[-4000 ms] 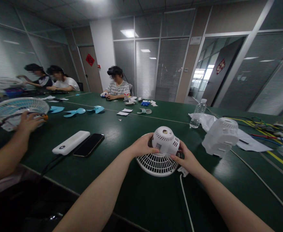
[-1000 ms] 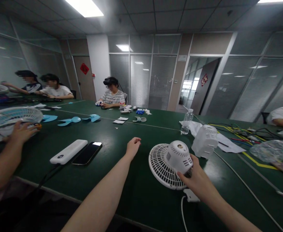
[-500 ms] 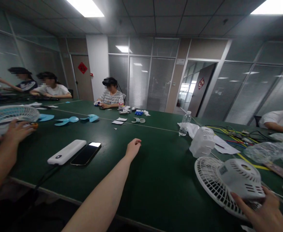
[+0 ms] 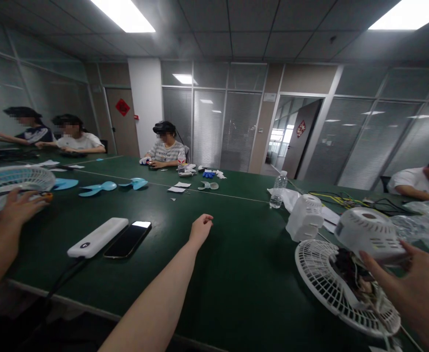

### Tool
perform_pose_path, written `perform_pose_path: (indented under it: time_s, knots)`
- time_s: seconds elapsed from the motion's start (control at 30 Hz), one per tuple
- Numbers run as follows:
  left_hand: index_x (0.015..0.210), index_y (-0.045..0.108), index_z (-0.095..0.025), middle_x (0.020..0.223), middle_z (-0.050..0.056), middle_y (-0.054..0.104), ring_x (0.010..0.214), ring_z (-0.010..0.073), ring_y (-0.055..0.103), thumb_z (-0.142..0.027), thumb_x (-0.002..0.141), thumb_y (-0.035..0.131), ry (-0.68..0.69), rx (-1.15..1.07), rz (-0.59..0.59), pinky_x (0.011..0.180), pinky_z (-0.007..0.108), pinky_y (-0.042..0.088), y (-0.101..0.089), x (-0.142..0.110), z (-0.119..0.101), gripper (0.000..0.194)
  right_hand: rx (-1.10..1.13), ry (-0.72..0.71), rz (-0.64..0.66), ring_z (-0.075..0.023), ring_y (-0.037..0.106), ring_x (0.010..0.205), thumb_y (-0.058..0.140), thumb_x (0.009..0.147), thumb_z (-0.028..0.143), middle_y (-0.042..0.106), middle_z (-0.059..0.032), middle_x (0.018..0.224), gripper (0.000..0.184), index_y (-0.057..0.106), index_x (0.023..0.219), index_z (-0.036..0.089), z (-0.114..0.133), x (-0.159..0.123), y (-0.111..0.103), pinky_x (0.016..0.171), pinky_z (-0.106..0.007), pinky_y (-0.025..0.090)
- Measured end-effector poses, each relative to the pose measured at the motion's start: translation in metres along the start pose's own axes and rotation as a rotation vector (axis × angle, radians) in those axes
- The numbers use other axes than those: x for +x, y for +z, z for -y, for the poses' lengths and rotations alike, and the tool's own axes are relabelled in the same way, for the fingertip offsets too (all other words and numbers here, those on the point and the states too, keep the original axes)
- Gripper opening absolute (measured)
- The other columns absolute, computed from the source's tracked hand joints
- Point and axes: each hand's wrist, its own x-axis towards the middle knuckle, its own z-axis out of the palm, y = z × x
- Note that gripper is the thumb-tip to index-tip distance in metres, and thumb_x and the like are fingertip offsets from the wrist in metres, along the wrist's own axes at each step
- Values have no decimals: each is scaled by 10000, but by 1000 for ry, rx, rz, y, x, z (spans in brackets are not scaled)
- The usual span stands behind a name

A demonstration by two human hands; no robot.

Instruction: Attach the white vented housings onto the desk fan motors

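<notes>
Right hand: grasping white cover | above: fan grille, exposed wiring | left hand: unclenched, loosely curled

Grips a white vented housing in the right hand, just above wiring on a white fan grille. Holds the left hand loosely curled over the desk, apart from a black phone.

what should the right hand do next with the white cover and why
Probably shift the white cover sideways and set it on the table: the right hand holds it tilted above the fan cage, where wires lie exposed.
</notes>
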Motion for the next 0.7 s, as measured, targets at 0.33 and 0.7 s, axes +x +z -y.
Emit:
perform_pose_path:
  time_s: [0.33, 0.7]
  knots:
    - [1009, 618, -201, 930, 43, 680, 842, 174, 648, -224, 852, 474, -11, -9, 6, 718, 280, 508, 0, 1, -2, 214, 199, 77, 3, -366, 555, 1128, 661, 685, 507, 545, -256, 1235, 834, 352, 1319, 60, 77, 91, 82, 903, -422, 438]
    - [1046, 620, -211, 984, 50, 677, 853, 174, 638, -209, 852, 467, -9, 8, 36, 709, 265, 494, -1, 5, 2, 247, 196, 276, 64, -371, 567, 1099, 691, 616, 468, 513, -231, 1256, 960, 213, 1389, 157, 76, 91, 150, 890, -460, 454]
